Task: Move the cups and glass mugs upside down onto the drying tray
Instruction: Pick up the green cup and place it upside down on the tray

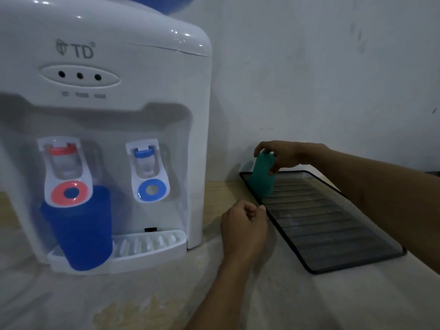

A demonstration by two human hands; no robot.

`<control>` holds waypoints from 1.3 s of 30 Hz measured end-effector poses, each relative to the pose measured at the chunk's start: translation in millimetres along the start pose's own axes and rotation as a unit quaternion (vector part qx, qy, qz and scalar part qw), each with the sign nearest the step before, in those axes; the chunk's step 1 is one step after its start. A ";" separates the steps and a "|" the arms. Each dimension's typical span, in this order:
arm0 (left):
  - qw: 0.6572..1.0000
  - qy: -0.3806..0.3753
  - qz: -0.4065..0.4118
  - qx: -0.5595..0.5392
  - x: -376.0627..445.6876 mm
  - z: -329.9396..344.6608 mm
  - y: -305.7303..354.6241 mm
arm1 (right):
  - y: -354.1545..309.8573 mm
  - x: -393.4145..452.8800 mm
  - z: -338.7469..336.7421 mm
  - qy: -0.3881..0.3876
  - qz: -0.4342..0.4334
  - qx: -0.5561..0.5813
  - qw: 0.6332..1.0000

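Note:
A black mesh drying tray (pixel 333 236) lies on the counter to the right of a water dispenser. My right hand (pixel 283 154) grips a green cup (pixel 262 177) from above at the tray's far left corner. The cup stands upside down, its wider rim on or just above the mesh. My left hand (pixel 245 225) hovers loosely curled beside the tray's left edge and holds nothing. A blue cup (pixel 78 229) stands upright on the dispenser's drip tray under the red tap.
The white water dispenser (pixel 107 115) fills the left half of the view, with its drip tray (pixel 147 246) jutting forward. A pale wall (pixel 333 79) rises close behind the tray. The counter (pixel 142 301) runs to the front.

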State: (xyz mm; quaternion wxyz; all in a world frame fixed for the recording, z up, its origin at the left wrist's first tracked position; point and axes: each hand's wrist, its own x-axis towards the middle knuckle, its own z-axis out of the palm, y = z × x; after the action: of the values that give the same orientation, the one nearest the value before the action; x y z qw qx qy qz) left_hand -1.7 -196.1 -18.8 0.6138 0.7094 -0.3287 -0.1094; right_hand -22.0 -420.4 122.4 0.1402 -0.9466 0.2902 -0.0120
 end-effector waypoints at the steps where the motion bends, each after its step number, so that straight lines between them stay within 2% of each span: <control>1: 1.000 0.000 -0.001 0.000 -0.1 0.0 0.2 | 0.1 0.0 0.2 0.002 0.000 -0.006 1.000; 17: 1.000 0.004 0.009 -0.001 0.5 0.8 -0.8 | 1.5 0.5 2.5 0.011 0.013 -0.028 0.999; 23: 1.000 0.006 0.011 -0.005 0.8 0.4 -1.4 | -0.6 -4.6 6.1 0.021 0.033 -0.074 0.996; 25: 1.000 0.011 0.016 -0.009 1.4 -0.3 -1.8 | -2.4 -10.8 10.8 0.051 0.030 -0.076 0.995; 28: 1.000 0.014 0.022 -0.015 1.6 -0.8 -2.8 | -7.8 -28.0 26.0 0.158 0.027 -0.091 0.983; 31: 1.000 0.015 0.021 -0.017 0.7 -0.5 -3.2 | -16.3 -59.0 49.1 0.233 0.029 -0.046 0.971; 36: 1.000 0.014 0.021 -0.009 1.8 -1.6 -2.9 | -17.4 -120.7 98.3 0.269 0.019 0.037 0.962; 39: 1.000 0.018 0.019 -0.003 1.0 -2.8 -1.4 | -15.7 -151.7 126.1 0.248 0.027 0.031 0.968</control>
State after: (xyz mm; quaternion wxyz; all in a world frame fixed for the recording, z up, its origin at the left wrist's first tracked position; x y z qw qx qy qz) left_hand 1.1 -194.4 -19.2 0.6237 0.7030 -0.3308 -0.0854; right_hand -126.5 -291.5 14.5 0.0934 -0.9011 0.3407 -0.2516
